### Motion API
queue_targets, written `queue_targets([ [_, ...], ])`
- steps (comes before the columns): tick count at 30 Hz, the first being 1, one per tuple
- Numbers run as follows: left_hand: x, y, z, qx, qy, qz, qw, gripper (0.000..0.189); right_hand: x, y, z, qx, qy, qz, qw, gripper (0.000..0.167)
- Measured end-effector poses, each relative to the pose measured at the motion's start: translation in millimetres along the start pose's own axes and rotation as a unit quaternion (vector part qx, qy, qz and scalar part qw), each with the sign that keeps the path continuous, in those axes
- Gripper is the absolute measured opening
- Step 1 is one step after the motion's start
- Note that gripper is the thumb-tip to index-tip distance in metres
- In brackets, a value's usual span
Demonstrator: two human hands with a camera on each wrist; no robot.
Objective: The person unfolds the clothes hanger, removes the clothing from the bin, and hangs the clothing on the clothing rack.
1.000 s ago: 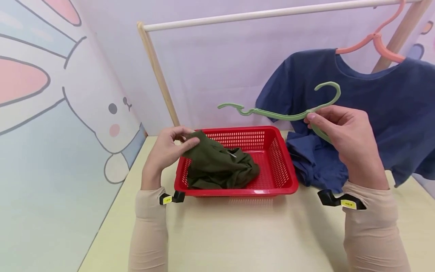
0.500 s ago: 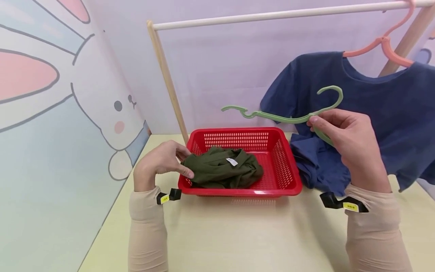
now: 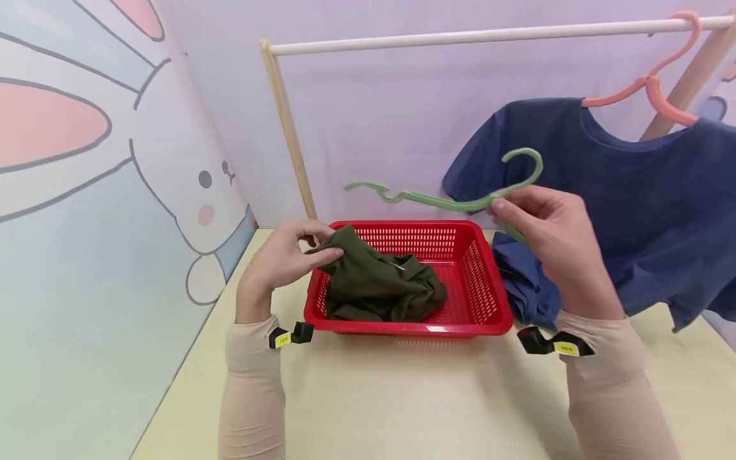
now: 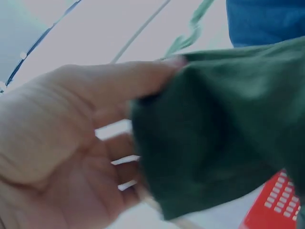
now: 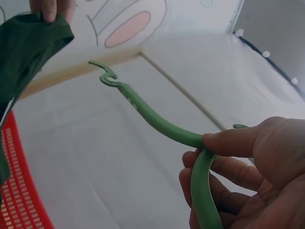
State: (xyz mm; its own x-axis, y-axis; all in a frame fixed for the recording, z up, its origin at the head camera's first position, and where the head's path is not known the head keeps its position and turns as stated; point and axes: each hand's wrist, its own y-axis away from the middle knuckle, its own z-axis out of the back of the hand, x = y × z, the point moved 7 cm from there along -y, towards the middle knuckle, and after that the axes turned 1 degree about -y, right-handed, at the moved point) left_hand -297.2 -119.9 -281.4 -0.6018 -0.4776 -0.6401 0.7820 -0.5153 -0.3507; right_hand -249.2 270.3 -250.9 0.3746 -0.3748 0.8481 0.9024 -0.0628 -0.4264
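Bunched in the red basket lies a dark green garment, with a small white tag on top. My left hand pinches its left edge between thumb and fingers and holds that part raised over the basket's rim; the left wrist view shows the cloth hanging from the thumb. A light green hanger is pinched near the base of its hook by my right hand, in the air above the basket's right side. In the right wrist view the hanger's arm points toward the green cloth.
A white rail on wooden posts spans the back. On it a pink hanger carries a navy shirt. Folded navy cloth lies right of the basket. A wall with a painted rabbit stands at left.
My left hand lowered to the garment's left end, then rose again with the edge pinched. My right hand has brought the green hanger leftward over the basket.
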Motion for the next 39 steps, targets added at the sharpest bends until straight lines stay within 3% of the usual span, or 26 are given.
queue_targets([
  [3, -4.4, 0.0, 3.2, -0.041, 0.038, -0.018, 0.9983, 0.014, 20.0, -12.6, -19.2, 0.010, -0.041, 0.017, 0.9990, 0.029],
  [6, -7.1, 1.9, 4.3, -0.053, 0.056, -0.030, 0.9966, 0.016, 39.6, -27.1, -40.0, 0.021, -0.099, 0.031, 0.9943, 0.027],
  [11, -10.1, 1.0, 1.5, -0.028, 0.063, -0.045, 0.9966, 0.017, 56.5, -49.1, -74.7, 0.045, -0.200, 0.047, 0.9776, 0.025],
  [16, -11.1, -0.5, -4.0, 0.006, 0.058, -0.036, 0.9977, 0.014, 56.1, -62.9, -108.0, 0.077, -0.273, 0.041, 0.9581, 0.022],
  [22, -13.5, -2.1, -10.3, 0.040, 0.036, -0.030, 0.9981, 0.004, 62.6, -70.4, -138.3, 0.093, -0.322, 0.042, 0.9415, 0.019],
  [28, -15.7, -1.2, -9.4, 0.039, 0.052, -0.037, 0.9972, 0.008, 74.0, -74.1, -168.1, 0.134, -0.345, 0.069, 0.9263, 0.015],
  [34, -18.4, 0.6, -5.8, 0.014, 0.075, -0.055, 0.9956, 0.013, 56.2, -72.4, -184.3, 0.162, -0.310, 0.073, 0.9339, 0.015],
  [37, -17.9, 0.7, -0.6, -0.029, 0.080, -0.056, 0.9948, 0.012, 41.9, -71.0, -185.2, 0.168, -0.286, 0.068, 0.9407, 0.016],
  [39, -17.0, 1.0, 5.7, -0.075, 0.078, -0.051, 0.9928, 0.010, 33.0, -69.5, -184.3, 0.172, -0.275, 0.059, 0.9442, 0.017],
])
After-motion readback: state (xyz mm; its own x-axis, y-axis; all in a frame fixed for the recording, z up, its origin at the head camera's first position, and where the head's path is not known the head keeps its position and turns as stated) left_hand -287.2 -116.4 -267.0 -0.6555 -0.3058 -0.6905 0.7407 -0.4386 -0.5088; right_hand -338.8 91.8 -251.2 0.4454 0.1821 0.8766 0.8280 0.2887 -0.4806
